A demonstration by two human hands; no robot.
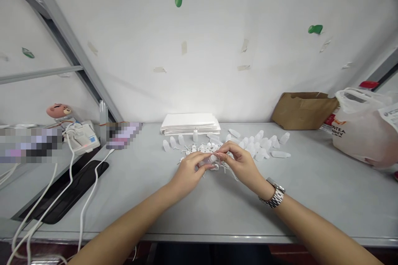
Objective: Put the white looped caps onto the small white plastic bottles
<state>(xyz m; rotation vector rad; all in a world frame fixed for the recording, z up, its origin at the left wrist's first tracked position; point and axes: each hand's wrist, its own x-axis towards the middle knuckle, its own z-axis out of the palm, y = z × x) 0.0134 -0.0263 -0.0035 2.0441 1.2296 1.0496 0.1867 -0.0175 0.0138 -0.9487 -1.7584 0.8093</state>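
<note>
While both hands meet at the near edge of the white cap pile (205, 148), left hand (189, 169) grips a small translucent bottle (213, 158), right hand (239, 163) pinching its end; both equally near, long axis unclear behind fingers. Bottle looks frosted, whitish, mostly covered.

Left hand (190, 169) and right hand (241, 160) pinch a small white piece (213, 158) near translucent bottles (258, 136).

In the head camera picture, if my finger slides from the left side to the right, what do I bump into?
Pink toy head, leftmost little bottle, left hand, right hand, brown paper bag, white plastic bag.
</note>
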